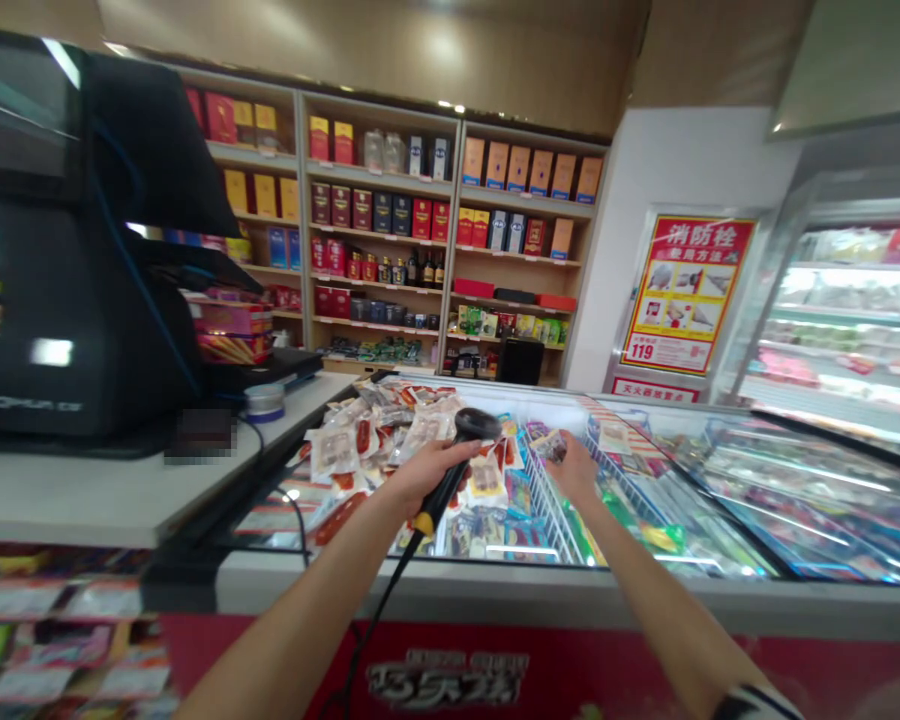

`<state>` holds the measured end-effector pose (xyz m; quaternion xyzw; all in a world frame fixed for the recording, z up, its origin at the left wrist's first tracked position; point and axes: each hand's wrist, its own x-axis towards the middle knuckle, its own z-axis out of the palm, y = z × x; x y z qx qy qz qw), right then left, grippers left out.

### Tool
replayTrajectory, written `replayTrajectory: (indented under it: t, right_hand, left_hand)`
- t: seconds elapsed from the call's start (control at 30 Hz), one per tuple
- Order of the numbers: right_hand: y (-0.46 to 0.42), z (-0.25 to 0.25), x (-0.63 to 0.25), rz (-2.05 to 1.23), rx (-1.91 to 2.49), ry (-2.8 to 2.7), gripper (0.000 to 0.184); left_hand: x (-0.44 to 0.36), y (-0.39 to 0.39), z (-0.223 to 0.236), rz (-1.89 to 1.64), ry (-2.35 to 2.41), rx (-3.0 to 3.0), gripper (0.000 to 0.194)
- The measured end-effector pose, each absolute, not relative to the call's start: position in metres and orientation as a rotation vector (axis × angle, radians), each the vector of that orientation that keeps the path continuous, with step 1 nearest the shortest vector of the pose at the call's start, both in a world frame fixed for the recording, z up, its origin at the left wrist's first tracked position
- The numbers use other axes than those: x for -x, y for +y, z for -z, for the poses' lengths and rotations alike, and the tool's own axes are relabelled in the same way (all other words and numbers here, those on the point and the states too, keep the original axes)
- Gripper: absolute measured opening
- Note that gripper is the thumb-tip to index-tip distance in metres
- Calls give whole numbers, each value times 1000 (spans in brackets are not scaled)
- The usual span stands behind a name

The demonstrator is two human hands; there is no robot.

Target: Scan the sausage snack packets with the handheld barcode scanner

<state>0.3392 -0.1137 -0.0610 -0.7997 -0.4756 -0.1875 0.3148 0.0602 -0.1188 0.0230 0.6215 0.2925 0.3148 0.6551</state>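
The left hand [426, 472] is wrapped round the handle of a black scanner [444, 492], its head tipped up and over a heap [337, 450] of clear-wrapped food, partly reddish brown. A dark cord drops from the scanner's yellow-banded butt, across the front of the freezer [495, 590]. The right hand [579, 470] has its fingertips pinched on a small packet [547, 445], which is to the right of the scanner's head, well apart from it, and above a white wire basket [553, 497] in the freezer; whether the packet touches anything below, I cannot tell. The heap lies on the left part of the freezer's top, while more coloured packaging shows through the glass to the right. Left of the freezer, a white tabletop [120, 497] carries a big black till [45, 290], with a roll of tape [264, 402] near the freezer's edge and stacked boxes [232, 335] behind. Across the back, shelves [457, 150] hold rows of red, yellow, blue and orange cartons, plus some bottles. A red and yellow poster [679, 290] hangs on the white wall right of them, and a lit fridge [862, 322] stands at the far right.
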Motion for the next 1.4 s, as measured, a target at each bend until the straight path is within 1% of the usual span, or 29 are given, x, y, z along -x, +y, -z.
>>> replayTrajectory:
  t: [0.2,0.57,0.73,0.87,1.0,1.13,1.27,1.4]
  right_hand:
    - [-98,43,-315,616,1901,-1363,52]
    - [-89,33,-309,644,1877,-1401,51]
    - [-83,30,-308,546,1968,-1371,53]
    - [-67,33,-313,338,2101,-1215,54]
    - [-48,43,-314,164,2216,-1117,47]
    - [-35,56,-307,98,2235,-1248,38]
    - [-38,59,-324,125,2198,-1334,37]
    - [-60,58,-389,350,2305,-1101,43]
  left_hand:
    - [-63,-124,-25,-728,617,-1408,37]
    - [-62,-126,-31,-671,539,-1410,34]
    - [-59,-118,-32,-747,590,-1372,33]
    - [-53,-112,-30,-795,705,-1308,32]
    - [-49,-106,-25,-824,749,-1265,30]
    - [-55,-99,-22,-822,728,-1257,29]
    - [-73,-91,-16,-776,712,-1271,30]
    - [-96,-85,-10,-734,727,-1303,33]
